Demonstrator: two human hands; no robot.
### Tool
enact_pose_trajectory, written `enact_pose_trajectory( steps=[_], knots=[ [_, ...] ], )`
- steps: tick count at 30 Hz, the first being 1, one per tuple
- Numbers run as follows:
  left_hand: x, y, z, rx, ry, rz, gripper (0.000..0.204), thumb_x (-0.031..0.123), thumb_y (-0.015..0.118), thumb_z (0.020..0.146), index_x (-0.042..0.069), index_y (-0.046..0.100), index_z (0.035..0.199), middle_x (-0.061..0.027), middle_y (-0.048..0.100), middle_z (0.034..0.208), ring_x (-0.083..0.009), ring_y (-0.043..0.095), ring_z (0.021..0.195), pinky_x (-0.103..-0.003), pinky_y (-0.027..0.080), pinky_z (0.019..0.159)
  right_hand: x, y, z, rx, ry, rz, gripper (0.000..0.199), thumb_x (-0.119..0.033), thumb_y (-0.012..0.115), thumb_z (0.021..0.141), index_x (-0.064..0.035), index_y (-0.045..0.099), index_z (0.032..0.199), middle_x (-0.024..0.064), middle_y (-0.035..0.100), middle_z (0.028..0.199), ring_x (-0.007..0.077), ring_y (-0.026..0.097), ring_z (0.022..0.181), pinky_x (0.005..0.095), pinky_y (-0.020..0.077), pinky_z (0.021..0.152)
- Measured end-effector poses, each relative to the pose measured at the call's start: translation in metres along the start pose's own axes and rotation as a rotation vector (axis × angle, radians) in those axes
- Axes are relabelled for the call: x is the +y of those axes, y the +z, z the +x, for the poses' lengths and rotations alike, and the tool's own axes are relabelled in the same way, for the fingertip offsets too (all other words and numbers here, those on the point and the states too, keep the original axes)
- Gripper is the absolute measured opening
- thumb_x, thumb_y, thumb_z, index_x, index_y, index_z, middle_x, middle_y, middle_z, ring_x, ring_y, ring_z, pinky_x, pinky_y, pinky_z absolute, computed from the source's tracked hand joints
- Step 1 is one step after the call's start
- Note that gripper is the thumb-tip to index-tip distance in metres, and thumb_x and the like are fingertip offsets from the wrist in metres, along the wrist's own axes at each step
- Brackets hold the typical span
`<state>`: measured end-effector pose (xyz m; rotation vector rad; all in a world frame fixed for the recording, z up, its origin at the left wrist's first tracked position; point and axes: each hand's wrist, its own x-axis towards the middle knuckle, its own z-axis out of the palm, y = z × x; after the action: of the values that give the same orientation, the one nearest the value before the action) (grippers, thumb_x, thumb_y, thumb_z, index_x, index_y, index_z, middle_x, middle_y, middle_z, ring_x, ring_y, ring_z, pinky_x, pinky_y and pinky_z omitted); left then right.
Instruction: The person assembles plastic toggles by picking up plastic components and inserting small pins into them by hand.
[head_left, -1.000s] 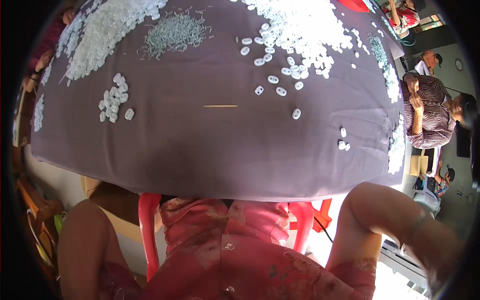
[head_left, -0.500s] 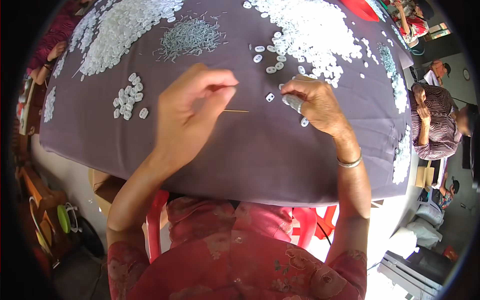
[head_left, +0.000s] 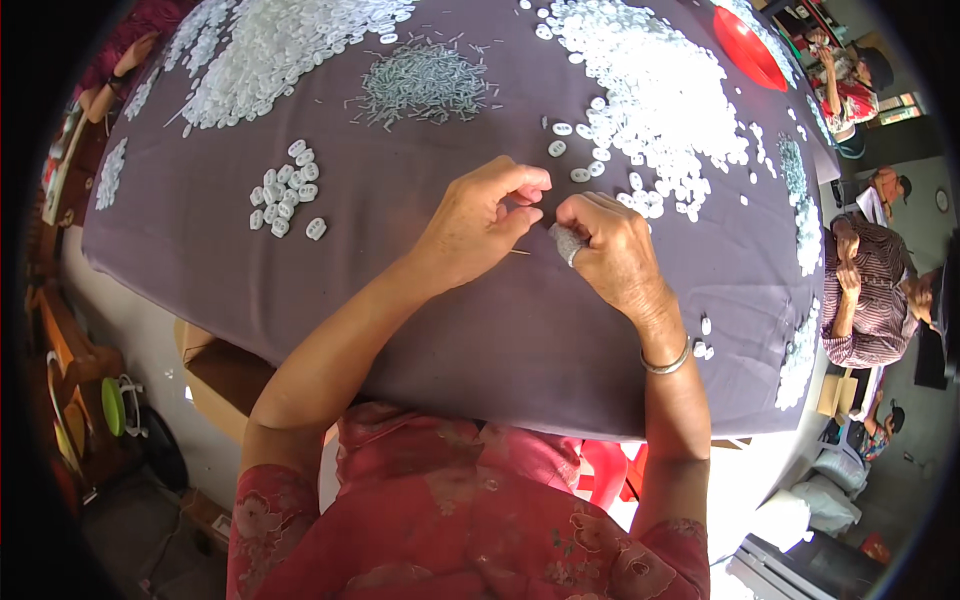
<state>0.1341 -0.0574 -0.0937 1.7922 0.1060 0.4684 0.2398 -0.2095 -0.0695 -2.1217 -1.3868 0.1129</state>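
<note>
Over the middle of the dark tablecloth, my left hand has its thumb and forefinger curved toward each other, with a gap between the tips and nothing visible there. Just right of it, my right hand is closed in a pinch, a pale wrapping on its thumb. Whatever those fingers hold is hidden. A thin wooden stick lies partly in view below the left fingertips. Small white oval pieces with two holes lie just beyond the right hand. A small group of such pieces sits to the left.
Large heaps of white pieces lie at the far left and far right. Between them is a pile of short grey pins. A red tray stands at the far right. Other people sit around, one in a striped shirt.
My left hand has moved right, close to my right hand, and its fingertips have parted a little. My right hand has shifted slightly down and left. The whole view has shifted.
</note>
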Motion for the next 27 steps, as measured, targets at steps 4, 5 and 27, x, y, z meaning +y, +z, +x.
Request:
enact_pose_trajectory(
  steps=[4,5,27],
  knots=[
    [-0.002,-0.011,0.000,-0.058,0.005,-0.003,0.024,-0.003,0.059,0.083,0.002,0.058,0.106,-0.0042,0.057,0.094,-0.0125,0.059,0.089,-0.024,0.049,0.072,-0.017,-0.003,0.010,0.026,0.049,0.232,0.013,0.003,0.065,0.073,-0.0020,0.056,0.080,0.0053,0.055,0.066,0.0164,0.054,0.059,0.0302,0.0435,0.056],
    [-0.004,-0.013,0.000,-0.090,0.000,-0.003,0.022,-0.001,0.059,0.084,0.001,0.058,0.106,-0.0036,0.058,0.093,-0.0118,0.059,0.088,-0.024,0.049,0.073,-0.021,-0.007,0.013,-0.012,0.026,0.213,0.013,0.003,0.065,0.076,-0.0018,0.057,0.084,0.0051,0.055,0.070,0.0150,0.053,0.062,0.0282,0.0432,0.057],
    [-0.020,-0.020,0.004,0.054,-0.122,-0.393,0.022,0.003,0.060,0.086,0.001,0.059,0.108,-0.0044,0.063,0.090,-0.0094,0.060,0.080,-0.023,0.049,0.066,-0.016,0.033,0.024,0.214,0.026,0.673,0.021,0.009,0.053,0.084,-0.0022,0.059,0.101,0.0035,0.057,0.088,0.0111,0.054,0.081,0.0247,0.0453,0.075]
  ],
)
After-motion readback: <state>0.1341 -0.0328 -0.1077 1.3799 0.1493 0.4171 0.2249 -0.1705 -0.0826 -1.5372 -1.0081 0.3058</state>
